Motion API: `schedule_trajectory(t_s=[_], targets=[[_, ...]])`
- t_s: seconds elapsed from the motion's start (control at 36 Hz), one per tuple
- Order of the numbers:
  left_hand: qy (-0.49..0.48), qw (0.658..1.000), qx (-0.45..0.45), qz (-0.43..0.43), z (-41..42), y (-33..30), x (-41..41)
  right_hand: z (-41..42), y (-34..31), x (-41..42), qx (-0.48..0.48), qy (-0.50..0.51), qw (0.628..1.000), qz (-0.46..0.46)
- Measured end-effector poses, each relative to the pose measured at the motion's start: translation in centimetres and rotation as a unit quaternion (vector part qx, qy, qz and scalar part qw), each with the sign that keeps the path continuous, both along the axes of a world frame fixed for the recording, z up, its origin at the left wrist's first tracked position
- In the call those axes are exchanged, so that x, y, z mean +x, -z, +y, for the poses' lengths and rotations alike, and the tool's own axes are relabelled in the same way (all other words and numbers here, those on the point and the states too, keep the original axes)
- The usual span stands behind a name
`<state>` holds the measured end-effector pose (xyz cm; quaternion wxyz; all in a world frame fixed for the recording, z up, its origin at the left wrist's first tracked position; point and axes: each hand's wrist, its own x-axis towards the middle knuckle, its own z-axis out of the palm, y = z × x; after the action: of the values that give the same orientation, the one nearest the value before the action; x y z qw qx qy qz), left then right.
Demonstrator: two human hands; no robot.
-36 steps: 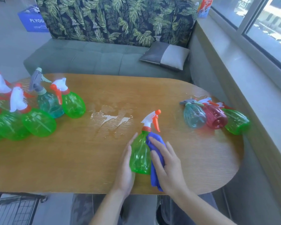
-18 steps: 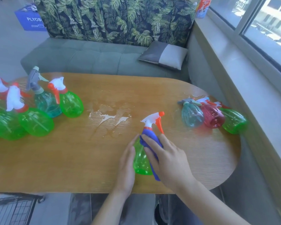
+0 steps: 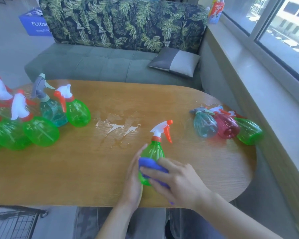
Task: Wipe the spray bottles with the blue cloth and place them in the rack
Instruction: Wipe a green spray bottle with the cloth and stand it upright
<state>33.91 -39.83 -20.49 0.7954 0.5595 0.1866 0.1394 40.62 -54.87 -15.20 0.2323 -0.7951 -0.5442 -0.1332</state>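
Mid-wipe: right hand (image 3: 178, 180) pressed cloth (image 3: 152, 167) flat-fingered on bottle (image 3: 153, 152), left hand (image 3: 132, 176) steadied it, fingers straight; none racked yet, approx. 10 others on table (image 3: 76, 178) left

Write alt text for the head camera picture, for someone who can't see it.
A person's left hand steadies a green spray bottle lying on a wooden table while the right hand presses a blue cloth against it. More spray bottles cluster at the table's left end, three lie at the right, and a wet patch sits between.
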Motion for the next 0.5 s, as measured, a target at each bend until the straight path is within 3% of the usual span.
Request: schedule_trajectory(t_s=[0.11, 0.17, 0.5], targets=[[0.013, 0.999, -0.036, 0.001, -0.1, -0.5, 0.1, 1.3, -0.4, 1.0, 0.054, 0.138, 0.987, 0.059], [0.014, 0.999, -0.039, 0.000, 0.0, -0.5, 0.1, 1.8, 0.2, 0.9, 0.053, 0.160, 0.983, 0.078], [0.012, 1.000, -0.019, 0.009, 0.5, -0.3, 0.1, -0.9, 2.2, -0.2, -0.001, -0.017, 1.000, -0.022]])
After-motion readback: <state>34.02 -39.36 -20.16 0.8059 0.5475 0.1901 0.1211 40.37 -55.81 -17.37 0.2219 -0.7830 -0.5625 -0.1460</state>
